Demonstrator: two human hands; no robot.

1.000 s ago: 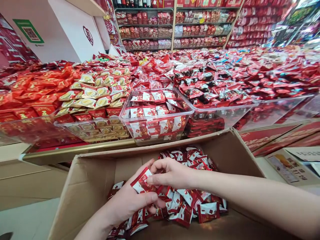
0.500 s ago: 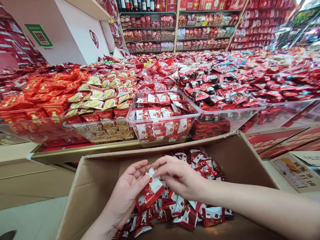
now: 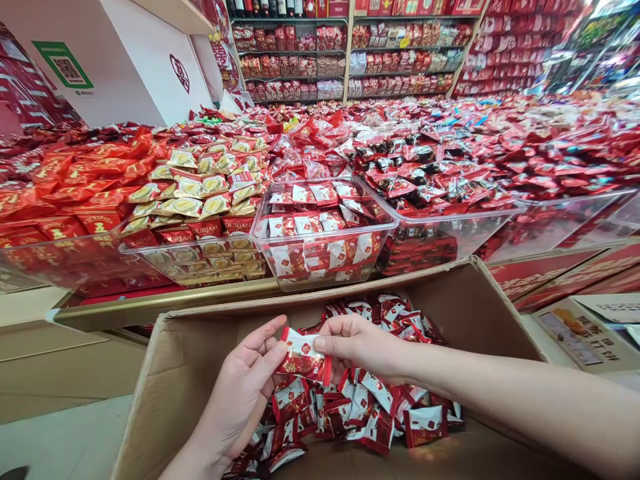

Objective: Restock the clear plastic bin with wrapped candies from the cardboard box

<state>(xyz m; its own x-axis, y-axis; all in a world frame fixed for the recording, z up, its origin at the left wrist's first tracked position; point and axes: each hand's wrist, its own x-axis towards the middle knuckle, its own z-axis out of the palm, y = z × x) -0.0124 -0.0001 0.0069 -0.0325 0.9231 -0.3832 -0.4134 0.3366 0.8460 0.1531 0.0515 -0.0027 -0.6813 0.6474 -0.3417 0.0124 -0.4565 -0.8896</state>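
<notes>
Between my two hands is a red-and-white wrapped candy packet [image 3: 303, 357], held over a cardboard box [image 3: 200, 347]. My left hand [image 3: 245, 380] pinches its left end between thumb and fingers. At its right side, my right hand [image 3: 357, 347] grips it with the thumb on top. Loose packets [image 3: 360, 407] of the same kind lie in a heap on the bottom of the box, below both hands. Just beyond the box's far edge, a clear plastic bin [image 3: 325, 237] holds similar packets stacked in rows.
Left of that bin are gold durian packets [image 3: 200, 193] and orange-red packets [image 3: 85, 193]. Dark red packets [image 3: 420, 173] fill bins on the right. A gold-edged counter rail [image 3: 165, 303] runs behind the box. A printed carton [image 3: 590, 330] stands at right; stocked shelves [image 3: 300, 63] rise behind.
The packet has turned from a slant to nearly level. My right hand has closed on its right side, where before its fingers hovered over the top. The view has shifted slightly.
</notes>
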